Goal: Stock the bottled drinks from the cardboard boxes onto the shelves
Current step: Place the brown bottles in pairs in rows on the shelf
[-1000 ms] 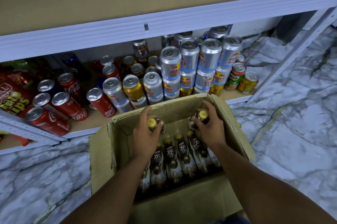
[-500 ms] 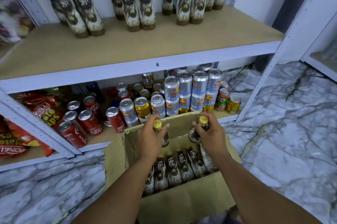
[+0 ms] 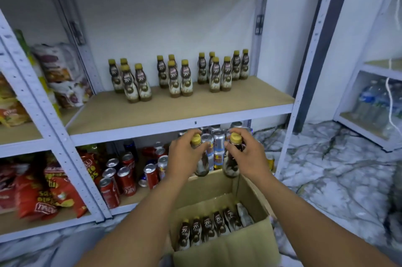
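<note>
- Shelf (image 3: 174,110), middle board: front half bare, plenty of room; the back edge carries the stock put up so far.
- Cardboard box (image 3: 228,253) on the floor below the shelf's front edge, flaps open. The far part of its bottom is bare, so it looks more than half emptied.
- Bottles on shelf (image 3: 175,79): fourteen or so, upright, in three loose clusters along the back edge, the rightmost reaching near the right rear corner. This is the done part.
- Bottles in box (image 3: 208,227): one row along the near wall, about six, leaning. This is what is left; other boxes not in view, cannot tell.
- Left hand (image 3: 185,155): fingers curled round the neck of the left bottle (image 3: 202,166), held upright over the box's far wall, just under the shelf's front edge.
- Right hand (image 3: 245,155): fingers clamped the same way on the right bottle (image 3: 231,168), just beside the other, not touching it.
- Judgement: mid-task, a pair in transit from box to shelf, neither set down yet. Roughly two thirds through this box; about three more pairs after this one.
</note>
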The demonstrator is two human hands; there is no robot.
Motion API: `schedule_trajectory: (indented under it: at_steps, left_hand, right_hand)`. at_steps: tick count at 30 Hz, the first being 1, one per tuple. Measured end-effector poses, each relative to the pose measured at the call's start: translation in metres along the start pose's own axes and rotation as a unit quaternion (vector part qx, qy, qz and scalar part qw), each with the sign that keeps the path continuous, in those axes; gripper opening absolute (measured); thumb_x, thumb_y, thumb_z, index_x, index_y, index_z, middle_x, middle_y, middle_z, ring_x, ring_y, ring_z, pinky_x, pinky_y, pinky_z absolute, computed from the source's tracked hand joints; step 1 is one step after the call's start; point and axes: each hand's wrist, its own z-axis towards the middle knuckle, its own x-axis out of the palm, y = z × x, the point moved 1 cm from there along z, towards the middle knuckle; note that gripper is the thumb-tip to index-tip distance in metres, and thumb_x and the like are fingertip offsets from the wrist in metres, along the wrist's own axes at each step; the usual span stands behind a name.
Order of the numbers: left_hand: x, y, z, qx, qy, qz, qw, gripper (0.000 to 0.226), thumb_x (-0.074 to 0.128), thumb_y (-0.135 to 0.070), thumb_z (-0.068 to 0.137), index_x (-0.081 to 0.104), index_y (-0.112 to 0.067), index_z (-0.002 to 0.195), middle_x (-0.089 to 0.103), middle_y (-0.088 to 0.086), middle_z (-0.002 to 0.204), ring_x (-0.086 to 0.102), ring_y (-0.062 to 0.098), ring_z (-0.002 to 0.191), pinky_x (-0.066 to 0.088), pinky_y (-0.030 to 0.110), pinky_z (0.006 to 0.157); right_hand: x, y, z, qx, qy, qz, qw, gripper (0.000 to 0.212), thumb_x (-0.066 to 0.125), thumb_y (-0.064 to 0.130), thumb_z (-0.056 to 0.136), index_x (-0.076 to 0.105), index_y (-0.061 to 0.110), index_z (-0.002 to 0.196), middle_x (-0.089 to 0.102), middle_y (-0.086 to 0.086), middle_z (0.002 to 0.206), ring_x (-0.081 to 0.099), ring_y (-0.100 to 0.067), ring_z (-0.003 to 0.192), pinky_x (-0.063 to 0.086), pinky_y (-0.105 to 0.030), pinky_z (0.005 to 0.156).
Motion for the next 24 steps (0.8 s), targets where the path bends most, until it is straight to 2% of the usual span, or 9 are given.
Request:
schedule_trajectory:
  at_steps: [2, 7, 11, 14, 18, 22, 24]
  left_hand:
    - [-0.012, -0.016, 0.003, 0.012, 0.0, 0.007, 1.0, 0.033, 0.083, -0.034, 0.086, 0.069, -0.022, 0.114, 0.07, -0.004, 0.088, 0.065, 0.015, 0.081, 0.053, 0.036, 0.072]
    - [-0.04, -0.051, 0.013, 0.026, -0.01, 0.0, 1.0, 0.036, 0.082, -0.039, 0.085, 0.07, -0.027, 0.117, 0.071, -0.001, 0.097, 0.065, 0.021, 0.096, 0.057, 0.043, 0.083]
    - [-0.062, -0.084, 0.029, 0.05, -0.027, 0.017, 0.998, 0.038, 0.082, -0.037, 0.086, 0.071, -0.023, 0.119, 0.07, -0.002, 0.096, 0.064, 0.017, 0.09, 0.056, 0.035, 0.081]
    - [-0.072, -0.101, 0.053, 0.072, -0.042, 0.018, 0.996, 0.037, 0.082, -0.036, 0.086, 0.071, -0.022, 0.117, 0.071, -0.002, 0.099, 0.064, 0.017, 0.091, 0.056, 0.036, 0.083]
    - [-0.074, -0.107, 0.092, 0.078, -0.051, 0.016, 0.995, 0.034, 0.082, -0.035, 0.086, 0.071, -0.022, 0.116, 0.073, -0.003, 0.1, 0.067, 0.016, 0.091, 0.057, 0.038, 0.085]
    - [-0.064, -0.095, 0.135, 0.072, -0.046, 0.023, 0.996, 0.033, 0.082, -0.034, 0.086, 0.071, -0.024, 0.116, 0.072, -0.007, 0.098, 0.068, 0.017, 0.093, 0.057, 0.039, 0.088]
    - [-0.055, -0.082, 0.155, 0.066, -0.039, 0.028, 0.997, 0.031, 0.082, -0.033, 0.086, 0.071, -0.024, 0.114, 0.07, -0.009, 0.095, 0.067, 0.016, 0.092, 0.057, 0.04, 0.087]
  right_hand:
    - [-0.008, 0.018, 0.002, -0.013, 0.003, 0.01, 1.0, 0.029, 0.072, 0.035, 0.094, 0.06, 0.04, 0.12, 0.067, 0.017, 0.1, 0.064, -0.004, 0.086, 0.057, -0.042, 0.079]
    - [-0.024, 0.066, 0.006, -0.056, -0.004, 0.008, 0.998, 0.027, 0.074, 0.034, 0.092, 0.061, 0.038, 0.116, 0.069, 0.012, 0.098, 0.063, -0.005, 0.089, 0.055, -0.036, 0.08]
    - [-0.035, 0.104, 0.021, -0.086, -0.011, -0.004, 0.996, 0.024, 0.074, 0.031, 0.092, 0.061, 0.038, 0.112, 0.07, 0.011, 0.099, 0.065, -0.01, 0.093, 0.056, -0.036, 0.083]
    - [-0.04, 0.123, 0.046, -0.109, -0.022, -0.022, 0.994, 0.025, 0.074, 0.031, 0.092, 0.06, 0.039, 0.111, 0.069, 0.011, 0.1, 0.063, -0.009, 0.091, 0.052, -0.025, 0.078]
    - [-0.039, 0.133, 0.09, -0.123, -0.022, -0.036, 0.991, 0.025, 0.074, 0.034, 0.092, 0.061, 0.036, 0.113, 0.064, 0.022, 0.1, 0.058, 0.008, 0.089, 0.042, -0.005, 0.067]
    - [-0.03, 0.122, 0.139, -0.115, -0.021, -0.03, 0.993, 0.026, 0.074, 0.033, 0.092, 0.06, 0.039, 0.113, 0.064, 0.021, 0.101, 0.059, 0.007, 0.091, 0.044, -0.01, 0.073]
    - [-0.023, 0.11, 0.161, -0.111, -0.018, -0.028, 0.993, 0.026, 0.075, 0.032, 0.092, 0.06, 0.038, 0.113, 0.064, 0.022, 0.103, 0.058, 0.009, 0.093, 0.042, -0.006, 0.074]
